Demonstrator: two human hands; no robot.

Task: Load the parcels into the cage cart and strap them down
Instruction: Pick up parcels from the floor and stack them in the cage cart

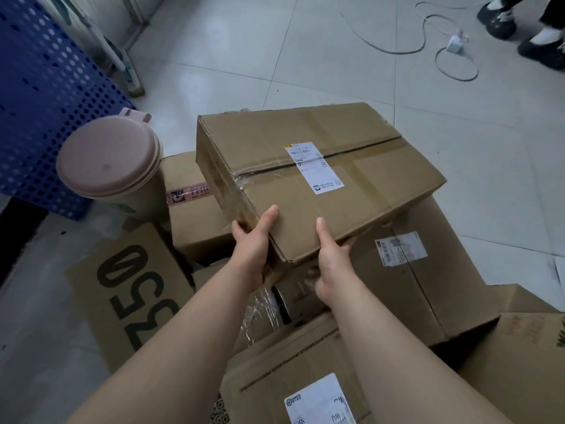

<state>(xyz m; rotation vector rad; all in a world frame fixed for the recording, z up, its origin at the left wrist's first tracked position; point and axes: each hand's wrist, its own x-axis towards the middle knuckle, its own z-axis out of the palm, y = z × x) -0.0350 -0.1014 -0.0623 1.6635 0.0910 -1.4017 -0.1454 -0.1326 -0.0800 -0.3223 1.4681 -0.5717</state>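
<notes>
Left hand point(250, 249), right hand point(331, 258) grip parcel point(351, 197) at near corner; long axis follows seam point(367, 147), left to far-right.

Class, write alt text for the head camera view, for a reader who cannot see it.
A left hand and right hand grip the near end of a brown cardboard parcel with a white shipping label, tilted over a heap of cardboard boxes. A pink lidded bin and blue perforated panel stand at left.
</notes>
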